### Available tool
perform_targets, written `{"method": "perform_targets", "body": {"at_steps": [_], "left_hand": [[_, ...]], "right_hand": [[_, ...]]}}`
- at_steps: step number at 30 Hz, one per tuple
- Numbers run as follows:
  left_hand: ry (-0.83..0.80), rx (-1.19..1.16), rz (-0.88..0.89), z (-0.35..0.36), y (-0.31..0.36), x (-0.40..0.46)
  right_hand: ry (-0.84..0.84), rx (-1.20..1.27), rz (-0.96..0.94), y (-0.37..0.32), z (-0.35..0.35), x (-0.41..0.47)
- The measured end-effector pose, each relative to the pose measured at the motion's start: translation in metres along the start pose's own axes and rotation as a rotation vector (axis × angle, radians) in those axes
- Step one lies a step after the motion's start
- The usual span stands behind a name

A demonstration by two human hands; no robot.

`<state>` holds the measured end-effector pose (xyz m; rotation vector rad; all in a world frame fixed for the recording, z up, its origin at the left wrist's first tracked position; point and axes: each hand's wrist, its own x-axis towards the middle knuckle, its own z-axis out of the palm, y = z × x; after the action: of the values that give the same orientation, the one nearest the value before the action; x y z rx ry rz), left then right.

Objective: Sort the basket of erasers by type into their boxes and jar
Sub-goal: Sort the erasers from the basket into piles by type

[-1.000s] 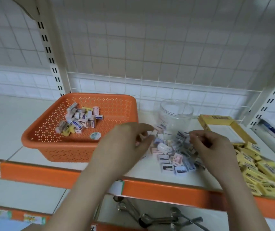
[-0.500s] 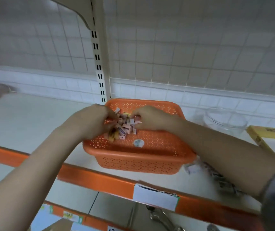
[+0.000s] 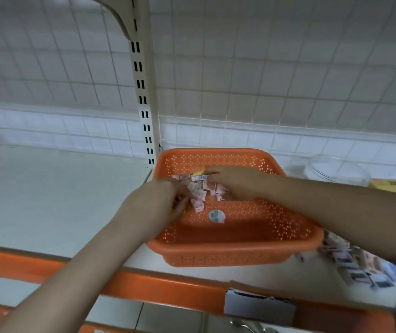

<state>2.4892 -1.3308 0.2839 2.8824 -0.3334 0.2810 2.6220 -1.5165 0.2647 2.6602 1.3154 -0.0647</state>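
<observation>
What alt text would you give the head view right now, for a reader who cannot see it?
Both hands, the left hand and right hand, reach into an orange basket on a white shelf, fingers in a small pile of erasers. A clear jar stands behind the right arm; more erasers lie right of the basket.

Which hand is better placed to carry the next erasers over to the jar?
Right. The right hand lies on the erasers in the basket, on the side nearer the jar. The left hand would have to cross over.
</observation>
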Motion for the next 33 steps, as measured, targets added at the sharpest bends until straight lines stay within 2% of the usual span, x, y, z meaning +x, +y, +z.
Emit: {"method": "perform_targets", "body": {"at_steps": [5, 12, 19, 23, 26, 28, 30, 33], "left_hand": [[-0.036, 0.063, -0.061, 0.000, 0.005, 0.009], [-0.343, 0.310, -0.105, -0.004, 0.012, 0.059], [-0.562, 0.307, -0.094, 0.007, 0.022, 0.081], [-0.493, 0.367, -0.047, 0.008, 0.019, 0.081], [-0.409, 0.249, -0.070, 0.002, 0.011, 0.079], [-0.290, 0.142, -0.082, -0.004, 0.006, 0.076], [-0.183, 0.029, -0.101, -0.010, 0.005, 0.071], [-0.094, -0.115, -0.120, -0.016, 0.012, 0.060]], "right_hand": [[-0.055, 0.047, 0.200, 0.027, -0.007, -0.020], [0.032, 0.141, 0.308, 0.034, -0.017, -0.027], [-0.168, -0.003, 0.277, 0.022, -0.016, -0.025], [-0.198, -0.013, 0.246, 0.014, -0.019, -0.027], [-0.250, -0.025, 0.220, 0.012, -0.013, -0.030], [-0.266, -0.045, 0.227, 0.014, -0.008, -0.031], [-0.214, -0.009, 0.274, 0.017, -0.010, -0.030], [-0.024, 0.113, 0.348, 0.025, -0.018, -0.026]]}}
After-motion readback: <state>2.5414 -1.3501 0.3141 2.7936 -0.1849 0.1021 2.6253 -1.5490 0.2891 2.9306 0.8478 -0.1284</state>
